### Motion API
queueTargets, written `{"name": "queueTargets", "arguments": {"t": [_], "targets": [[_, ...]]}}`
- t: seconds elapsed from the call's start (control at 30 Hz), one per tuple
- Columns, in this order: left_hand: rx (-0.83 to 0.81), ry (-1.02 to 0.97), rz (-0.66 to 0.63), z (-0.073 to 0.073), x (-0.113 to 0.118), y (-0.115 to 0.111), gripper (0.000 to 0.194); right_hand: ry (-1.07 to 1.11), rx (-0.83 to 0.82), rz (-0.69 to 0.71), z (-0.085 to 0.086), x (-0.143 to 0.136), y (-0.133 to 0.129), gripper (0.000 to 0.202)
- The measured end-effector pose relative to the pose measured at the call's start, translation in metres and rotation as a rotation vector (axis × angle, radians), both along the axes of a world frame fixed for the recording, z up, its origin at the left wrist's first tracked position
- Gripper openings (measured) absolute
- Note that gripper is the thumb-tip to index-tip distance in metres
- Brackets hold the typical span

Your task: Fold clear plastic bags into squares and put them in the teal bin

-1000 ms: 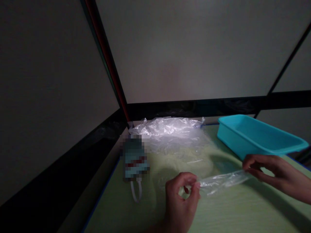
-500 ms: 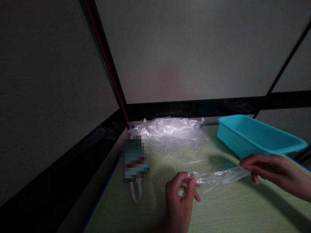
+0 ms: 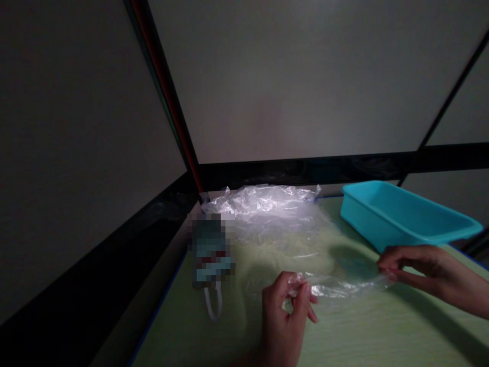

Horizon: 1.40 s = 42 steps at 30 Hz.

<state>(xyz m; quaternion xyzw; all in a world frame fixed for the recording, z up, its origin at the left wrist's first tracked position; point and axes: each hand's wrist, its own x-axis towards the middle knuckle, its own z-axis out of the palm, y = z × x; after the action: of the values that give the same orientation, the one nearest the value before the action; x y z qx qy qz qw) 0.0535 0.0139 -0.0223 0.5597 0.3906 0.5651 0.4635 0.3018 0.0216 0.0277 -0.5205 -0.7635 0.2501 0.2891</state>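
A thin clear plastic bag (image 3: 340,286) is stretched sideways between my two hands, low over the green table. My left hand (image 3: 286,308) pinches its left end between thumb and fingers. At the right end, my right hand (image 3: 424,272) grips the plastic with its fingertips, just in front of the teal bin. A heap of clear plastic bags (image 3: 263,204) lies at the back of the table, beyond my hands.
The teal bin (image 3: 393,224) stands at the back right of the green table (image 3: 367,336). At the left lies a pixelated object (image 3: 212,250) with a white loop. Dark-framed wall panels (image 3: 305,76) rise behind and to the left.
The stretched bag now sags a little more between my hands. My right hand has shifted slightly downward, its fingers still on the plastic; my left hand has barely moved.
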Motion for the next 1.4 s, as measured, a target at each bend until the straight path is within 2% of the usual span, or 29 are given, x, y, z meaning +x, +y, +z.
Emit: {"name": "queueTargets", "arguments": {"t": [0.3, 0.63, 0.87, 1.1, 1.27, 1.4], "targets": [[-0.017, 0.012, -0.048, -0.003, -0.001, 0.000, 0.012, -0.031, -0.100, 0.051, -0.006, 0.008, 0.002, 0.025], [-0.032, -0.012, -0.055, -0.002, 0.000, -0.001, 0.016, 0.002, -0.127, 0.090, 0.006, 0.002, -0.002, 0.040], [-0.019, 0.007, -0.075, -0.004, -0.001, -0.001, 0.015, 0.018, -0.048, 0.089, 0.001, 0.004, -0.001, 0.021], [-0.037, -0.006, -0.080, -0.005, -0.002, 0.000, 0.017, 0.001, -0.102, 0.128, 0.012, -0.003, -0.004, 0.034], [-0.032, 0.014, -0.066, -0.005, -0.002, -0.001, 0.016, -0.015, -0.133, 0.096, 0.019, -0.008, -0.004, 0.041], [-0.033, 0.016, -0.064, -0.003, -0.002, -0.001, 0.016, -0.011, -0.120, 0.058, 0.018, -0.006, -0.005, 0.038]]}}
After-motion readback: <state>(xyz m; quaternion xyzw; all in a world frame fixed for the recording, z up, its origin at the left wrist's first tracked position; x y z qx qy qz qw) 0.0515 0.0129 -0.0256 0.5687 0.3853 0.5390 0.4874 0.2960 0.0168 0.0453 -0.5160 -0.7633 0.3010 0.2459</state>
